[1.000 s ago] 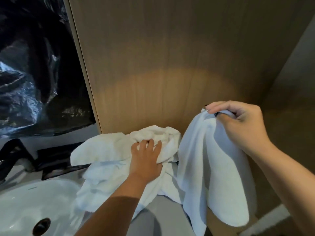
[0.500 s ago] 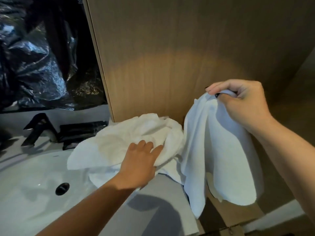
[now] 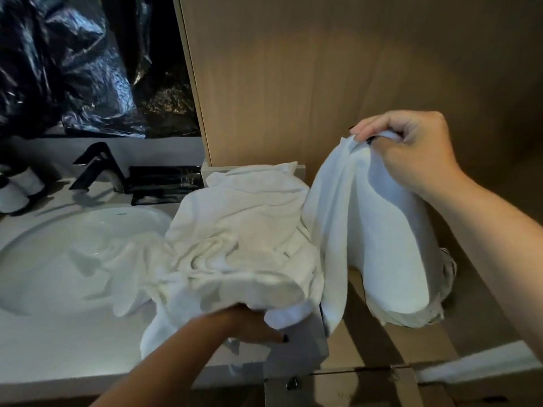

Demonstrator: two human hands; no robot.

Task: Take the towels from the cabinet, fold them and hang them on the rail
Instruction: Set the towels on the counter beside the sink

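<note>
A tall wood-grain cabinet panel fills the upper right of the view, with crumpled black plastic sheeting to its left. Below lies a pale grey countertop holding a round white sink basin, and behind the basin stands an angular black tap.

The task's cloth is in two masses. A rumpled white towel heap lies on the counter's right end, spilling partly over the basin rim. Your left hand grips its near edge from underneath, fingers curled into the cloth. Just beside the heap, touching it, a smoother white hanging towel drapes down in front of the cabinet. Your right hand pinches its top edge, fingers and thumb clamped together on the fabric.

Judging by the folds, both pieces are soft, light and limp. They will sag wherever they are unsupported, so take them by corners or along a hem to spread them flat for folding. Nothing here looks fragile or slippery.

You cannot tell whether the heap is one towel or several. Most of your left fingers are buried under the cloth. The rail is not in view, and the cabinet's interior is not visible. Small rolled white items at the far left edge are cut off.
</note>
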